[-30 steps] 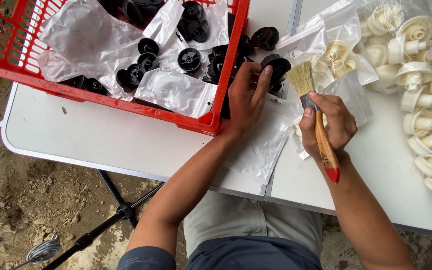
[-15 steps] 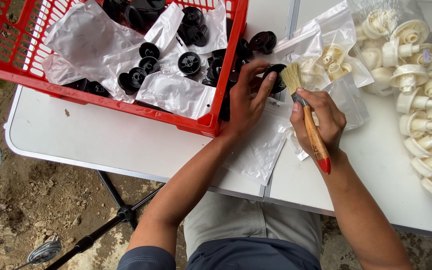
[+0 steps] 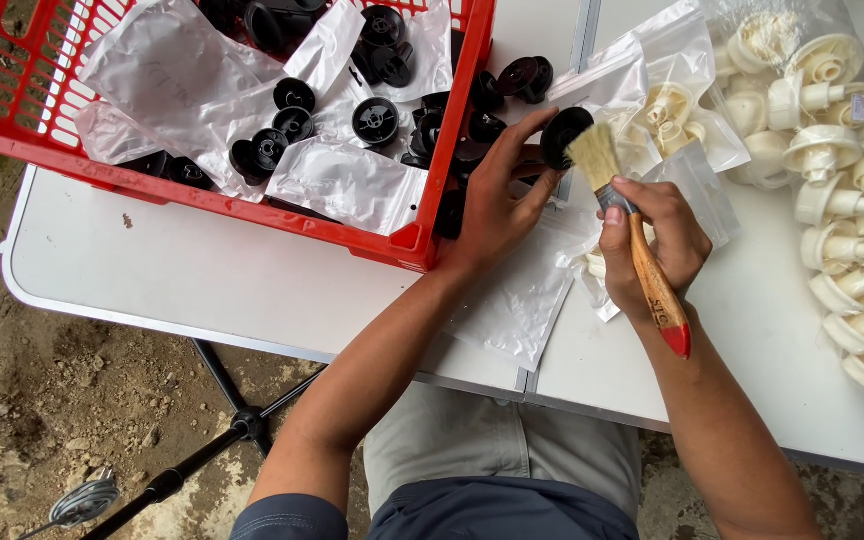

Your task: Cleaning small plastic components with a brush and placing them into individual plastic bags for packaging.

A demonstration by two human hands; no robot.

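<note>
My left hand [image 3: 497,200] holds a round black plastic part [image 3: 562,135] by its rim, just right of the red crate's corner. My right hand [image 3: 652,245] grips a paintbrush [image 3: 642,255] with a wooden handle and red tip. Its pale bristles [image 3: 592,157] touch the black part. Both hands hover over a white folding table [image 3: 202,285], above a clear plastic bag [image 3: 517,305] lying flat.
A red plastic crate [image 3: 252,205] at the upper left holds several black round parts and clear bags. Cream-coloured plastic parts [image 3: 842,200], loose and bagged, fill the right side. Below the table lie dirt ground and a black tripod leg [image 3: 202,460].
My left hand has lifted the black part up clear of the pile, and the brush has swung in so its bristles meet it. The view has shifted slightly.
</note>
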